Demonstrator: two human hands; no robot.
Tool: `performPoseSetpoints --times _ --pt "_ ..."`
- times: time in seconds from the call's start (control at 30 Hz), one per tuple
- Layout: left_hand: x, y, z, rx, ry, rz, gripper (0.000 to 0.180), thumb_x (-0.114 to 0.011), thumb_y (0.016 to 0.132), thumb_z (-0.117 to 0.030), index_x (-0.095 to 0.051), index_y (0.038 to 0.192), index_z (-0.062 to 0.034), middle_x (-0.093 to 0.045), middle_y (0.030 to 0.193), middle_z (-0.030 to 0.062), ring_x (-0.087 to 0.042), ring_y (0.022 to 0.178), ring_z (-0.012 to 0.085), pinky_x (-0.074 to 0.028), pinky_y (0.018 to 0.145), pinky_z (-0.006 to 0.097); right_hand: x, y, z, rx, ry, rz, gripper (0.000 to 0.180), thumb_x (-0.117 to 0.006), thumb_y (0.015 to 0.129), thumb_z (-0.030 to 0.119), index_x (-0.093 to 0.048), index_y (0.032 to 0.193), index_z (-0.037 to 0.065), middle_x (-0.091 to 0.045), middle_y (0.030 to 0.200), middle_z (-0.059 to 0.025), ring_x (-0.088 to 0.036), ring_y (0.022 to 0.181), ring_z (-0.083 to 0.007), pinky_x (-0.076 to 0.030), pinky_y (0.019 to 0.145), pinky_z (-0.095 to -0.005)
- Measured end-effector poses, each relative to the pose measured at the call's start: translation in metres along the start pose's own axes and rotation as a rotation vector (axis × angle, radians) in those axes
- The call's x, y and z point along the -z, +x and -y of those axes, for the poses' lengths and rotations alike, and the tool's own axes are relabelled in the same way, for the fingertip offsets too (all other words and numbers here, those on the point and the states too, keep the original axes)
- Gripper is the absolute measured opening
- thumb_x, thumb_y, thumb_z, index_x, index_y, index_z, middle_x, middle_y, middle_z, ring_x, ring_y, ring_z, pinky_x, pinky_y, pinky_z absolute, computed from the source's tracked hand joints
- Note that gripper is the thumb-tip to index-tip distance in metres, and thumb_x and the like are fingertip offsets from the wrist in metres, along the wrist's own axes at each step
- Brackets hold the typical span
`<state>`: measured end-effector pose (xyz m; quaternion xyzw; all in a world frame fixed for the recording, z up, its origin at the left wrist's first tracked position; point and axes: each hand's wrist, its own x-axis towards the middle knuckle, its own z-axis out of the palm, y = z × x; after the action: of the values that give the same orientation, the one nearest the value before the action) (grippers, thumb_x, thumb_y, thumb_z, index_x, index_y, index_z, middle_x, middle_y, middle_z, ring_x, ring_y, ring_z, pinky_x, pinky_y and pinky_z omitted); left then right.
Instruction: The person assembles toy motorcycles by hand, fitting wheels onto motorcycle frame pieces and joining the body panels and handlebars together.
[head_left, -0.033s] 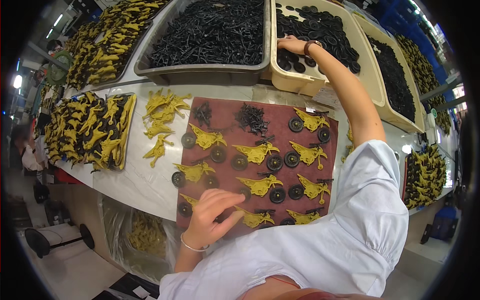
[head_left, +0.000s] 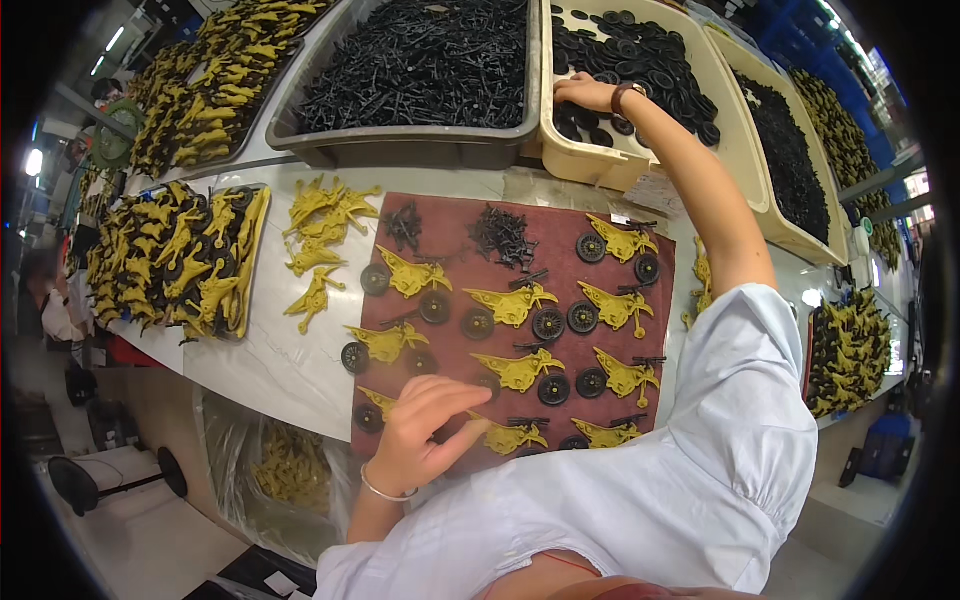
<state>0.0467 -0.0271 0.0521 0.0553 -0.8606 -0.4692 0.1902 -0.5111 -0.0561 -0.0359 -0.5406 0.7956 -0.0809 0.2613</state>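
My left hand hovers over the maroon cloth, thumb and fingers apart, its index fingertip by a black wheel. A yellow toy motorcycle body lies just beyond that fingertip. Several such bodies rest in rows on the cloth, most with black wheels beside them and small black parts above. My right hand reaches into the cream bin of black wheels, close to its left wall. Its fingers curl downward; whatever they hold is hidden.
A grey bin of thin black parts stands left of the cream one. Another cream bin holds small dark parts at right. Loose yellow bodies lie left of the cloth, beside a filled tray. Small black parts are heaped on the cloth.
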Motion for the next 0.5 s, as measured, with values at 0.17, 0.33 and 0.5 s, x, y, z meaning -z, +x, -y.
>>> performPoseSetpoints --times 0.17,0.33,0.5 --pt "-0.004 0.006 -0.002 -0.008 -0.006 0.034 0.029 -0.074 0.066 -0.006 -0.066 0.094 -0.0006 -0.067 0.089 0.0097 -0.063 0.083 0.0249 -0.045 0.077 0.035 0.007 -0.083 0.083 -0.169 0.047 0.07 0.056 -0.063 0.07 0.05 -0.055 0.118 0.021 -0.038 0.125 -0.0149 -0.043 0.115 -0.0341 -0.047 0.086 -0.0412" --pt "-0.009 0.002 -0.004 -0.029 -0.022 0.05 0.027 -0.072 0.07 -0.008 -0.066 0.096 -0.0031 -0.066 0.089 0.0091 -0.061 0.083 0.0252 -0.044 0.076 0.036 -0.007 -0.072 0.073 -0.083 -0.088 0.074 0.056 -0.072 0.065 0.04 -0.056 0.114 0.019 -0.05 0.114 -0.0163 -0.059 0.091 -0.0304 -0.055 0.069 -0.0355" --pt "-0.012 -0.004 -0.007 0.0 0.0 0.034 0.028 -0.072 0.066 -0.005 -0.066 0.093 0.0001 -0.067 0.09 0.0111 -0.063 0.084 0.0265 -0.045 0.08 0.036 -0.019 -0.056 0.065 0.025 -0.26 -0.004 0.058 -0.071 0.066 0.035 -0.057 0.12 0.017 -0.06 0.117 -0.0153 -0.057 0.106 -0.032 -0.043 0.091 -0.0423"
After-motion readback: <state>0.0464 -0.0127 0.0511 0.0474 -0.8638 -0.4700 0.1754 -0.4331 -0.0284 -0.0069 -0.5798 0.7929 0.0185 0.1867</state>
